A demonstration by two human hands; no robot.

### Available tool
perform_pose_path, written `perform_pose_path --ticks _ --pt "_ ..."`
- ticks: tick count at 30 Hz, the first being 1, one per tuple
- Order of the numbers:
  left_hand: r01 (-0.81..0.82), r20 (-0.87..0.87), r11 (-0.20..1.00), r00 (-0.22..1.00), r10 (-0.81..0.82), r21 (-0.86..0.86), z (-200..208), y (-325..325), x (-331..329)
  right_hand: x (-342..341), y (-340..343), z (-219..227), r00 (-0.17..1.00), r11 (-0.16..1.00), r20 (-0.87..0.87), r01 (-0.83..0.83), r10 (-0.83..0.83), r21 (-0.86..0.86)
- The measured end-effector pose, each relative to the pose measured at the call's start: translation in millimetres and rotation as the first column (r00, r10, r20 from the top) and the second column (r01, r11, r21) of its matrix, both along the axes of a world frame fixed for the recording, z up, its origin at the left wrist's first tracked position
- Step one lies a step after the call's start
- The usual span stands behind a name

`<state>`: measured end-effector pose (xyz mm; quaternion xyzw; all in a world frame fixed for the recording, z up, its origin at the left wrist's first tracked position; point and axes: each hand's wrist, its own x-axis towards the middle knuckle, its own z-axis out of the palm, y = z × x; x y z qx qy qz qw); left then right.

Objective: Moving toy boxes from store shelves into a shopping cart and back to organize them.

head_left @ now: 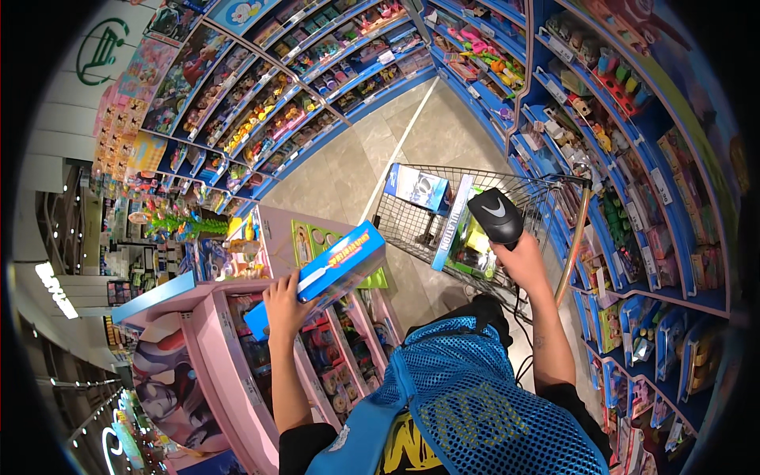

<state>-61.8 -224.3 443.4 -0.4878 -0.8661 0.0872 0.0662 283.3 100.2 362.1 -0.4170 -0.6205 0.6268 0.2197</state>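
Observation:
My left hand (285,302) is closed on the near end of a long blue toy box (340,257), which tilts up to the right over the pink shelf. In my right hand (518,261) is a black handheld barcode scanner (495,218), its head pointing away from me; a dark cord hangs below. Under the scanner, a boxed toy with a green and white front (461,241) stands in a wire shopping cart (404,223). A blue and white box (417,188) lies at the cart's far left end.
Blue shelves of small toys (261,119) curve along the far left side, and more packed shelves (625,182) rise close on the right. A pink display shelf (229,348) stands at my left. Tiled floor (380,134) stretches beyond the cart. A blue mesh vest (475,388) covers my front.

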Motion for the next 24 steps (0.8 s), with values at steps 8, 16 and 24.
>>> perform_pose_path --ticks 8,16,24 --pt "0.236 -0.01 0.957 0.97 -0.241 -0.166 -26.5 85.4 -12.8 3.2 17.2 -7.0 0.999 0.997 0.038 0.012 -0.009 -0.07" --pt "0.508 0.005 0.801 0.845 -0.534 -0.315 -88.4 161.5 -48.9 9.9 -5.2 -7.2 0.973 0.984 0.17 0.169 -0.157 -0.059" --pt "0.694 0.005 0.553 0.625 -0.781 -0.461 -175.3 217.6 -47.3 -14.8 -48.3 -0.7 0.91 0.926 0.211 0.374 -0.356 -0.052"
